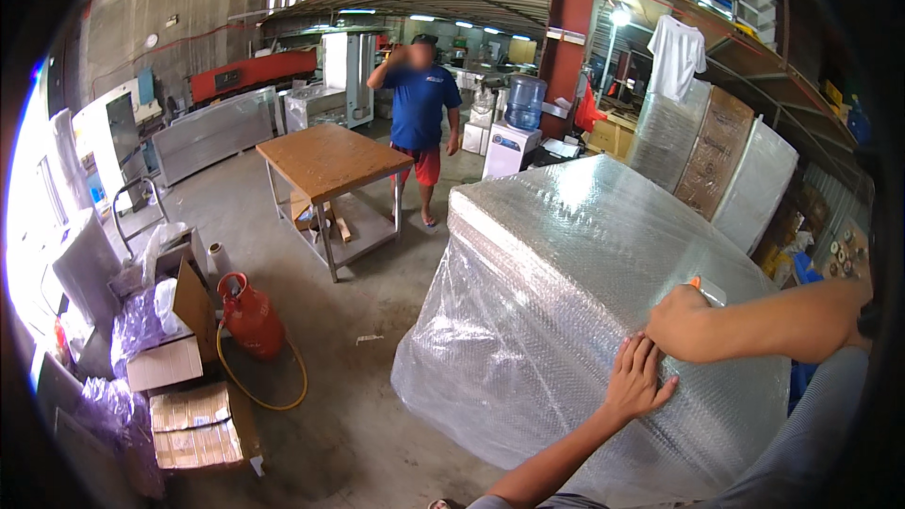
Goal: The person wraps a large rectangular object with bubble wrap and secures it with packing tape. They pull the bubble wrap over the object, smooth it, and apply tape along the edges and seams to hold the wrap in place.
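1. Head view, far left at 8 o'clock: stack of brown cardboard boxes (193,424) and clear plastic sheeting on the concrete floor (368,415).
2. Just right of them, red gas cylinder (250,316) with a yellow hose looped round its base.
3. At 11 o'clock: wooden-topped metal-frame work table (325,162); behind it, a person in a blue shirt and red shorts (419,118), well apart from the work.
4. Centre to 4 o'clock: large box-shaped item wrapped in clear bubble wrap (556,283), long axis running 11 to 5 o'clock.
5. Left hand (636,379): open, fingers spread, palm flat on the wrap's near right face. Holds nothing.
6. Right hand (677,320): at 1 o'clock from the left, touching it, closed over something with an orange tip; can't tell what. Pressed to the same wrap edge.
7. Both hands are on the wrap, neither nearer.
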### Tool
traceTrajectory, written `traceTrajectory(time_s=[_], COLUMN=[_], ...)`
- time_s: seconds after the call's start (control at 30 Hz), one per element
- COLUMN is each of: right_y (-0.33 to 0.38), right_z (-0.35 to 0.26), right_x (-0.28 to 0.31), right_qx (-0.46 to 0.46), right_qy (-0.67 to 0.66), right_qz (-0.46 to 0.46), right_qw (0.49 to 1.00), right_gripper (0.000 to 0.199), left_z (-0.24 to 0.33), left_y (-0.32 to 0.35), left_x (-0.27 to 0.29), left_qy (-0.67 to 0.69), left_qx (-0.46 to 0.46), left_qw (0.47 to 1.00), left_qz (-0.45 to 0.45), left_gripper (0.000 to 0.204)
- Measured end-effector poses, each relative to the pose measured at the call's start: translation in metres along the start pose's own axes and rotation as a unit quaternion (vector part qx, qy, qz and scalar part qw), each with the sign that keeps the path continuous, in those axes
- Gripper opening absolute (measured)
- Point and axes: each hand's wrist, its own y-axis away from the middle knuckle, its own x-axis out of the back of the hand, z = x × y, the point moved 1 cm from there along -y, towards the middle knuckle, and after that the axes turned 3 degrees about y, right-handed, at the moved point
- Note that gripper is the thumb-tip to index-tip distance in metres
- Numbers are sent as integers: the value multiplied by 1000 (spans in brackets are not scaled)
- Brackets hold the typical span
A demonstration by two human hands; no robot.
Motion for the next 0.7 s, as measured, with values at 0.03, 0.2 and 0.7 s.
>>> traceTrajectory(time_s=[0.03, 0.2, 0.7], right_y=[0, -1, 17], right_z=[-1, -18, -71], right_x=[-10, -29, -64], right_qx=[-8, -48, -161], right_qy=[-14, -31, -154], right_qz=[17, 113, 224], right_qw=[1000, 992, 949], right_gripper=[24, 23, 15], left_z=[1, -8, 5], left_y=[0, -5, -20], left_x=[0, 8, 37], left_qy=[0, -22, -78], left_qx=[3, 15, -18], left_qw=[1000, 999, 981], left_qz=[-10, -45, -179], left_gripper=[76, 78, 71])
